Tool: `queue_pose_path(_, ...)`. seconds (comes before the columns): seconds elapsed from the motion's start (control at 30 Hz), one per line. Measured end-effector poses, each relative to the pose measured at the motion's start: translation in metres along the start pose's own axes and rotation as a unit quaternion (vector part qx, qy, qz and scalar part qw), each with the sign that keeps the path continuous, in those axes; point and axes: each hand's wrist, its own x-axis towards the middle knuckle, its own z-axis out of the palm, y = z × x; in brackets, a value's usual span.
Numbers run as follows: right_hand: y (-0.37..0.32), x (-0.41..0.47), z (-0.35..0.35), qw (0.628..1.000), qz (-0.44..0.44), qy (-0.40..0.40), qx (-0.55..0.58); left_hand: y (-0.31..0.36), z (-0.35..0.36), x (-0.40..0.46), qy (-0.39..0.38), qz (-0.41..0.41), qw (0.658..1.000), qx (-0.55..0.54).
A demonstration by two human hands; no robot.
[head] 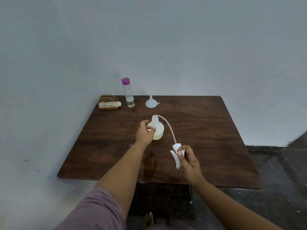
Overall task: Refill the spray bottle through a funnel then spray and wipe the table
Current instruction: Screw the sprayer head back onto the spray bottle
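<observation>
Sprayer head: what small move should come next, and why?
Probably lift the sprayer head higher with the right hand until its tube clears the bottle, which the left hand grips. The tube's tip seems still at the neck, and the funnel waits.

Dark wooden table (pixel 199 130) with spray bottle (pixel 157 130), funnel (pixel 151 103), purple-capped bottle (pixel 128 93), wire basket (pixel 108 102).

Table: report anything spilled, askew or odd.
A glossy wet-looking patch lies on the table near its front edge, between the forearms; it may be a spill. Otherwise nothing stands out: the funnel stands upside down but stable.
</observation>
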Motion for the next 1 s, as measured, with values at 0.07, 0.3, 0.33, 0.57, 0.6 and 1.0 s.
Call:
queue_pose_path(0.07,-0.002,0.002,-0.001,1.0,0.016,0.006,-0.016,0.001,0.001,0.001,0.001,-0.003,1.0,0.005)
queue_pose_path(0.3,-0.019,0.044,-0.007,0.989,0.047,0.01,-0.142,0.005,0.002,0.002,-0.004,0.013,0.999,0.03)
queue_pose_path(0.33,-0.02,0.056,-0.008,0.985,0.048,0.002,-0.168,0.006,0.002,0.003,-0.004,0.016,0.999,0.038)
queue_pose_path(0.57,-0.055,0.139,0.004,0.943,-0.006,-0.035,-0.332,0.01,-0.009,0.015,-0.016,0.068,0.991,0.111)
queue_pose_path(0.6,-0.063,0.147,0.007,0.936,-0.019,-0.036,-0.35,0.012,-0.01,0.018,-0.014,0.068,0.991,0.114)
queue_pose_path(1.0,-0.093,0.253,0.062,0.836,0.004,-0.198,-0.511,0.003,-0.018,0.083,-0.088,0.139,0.983,0.076)
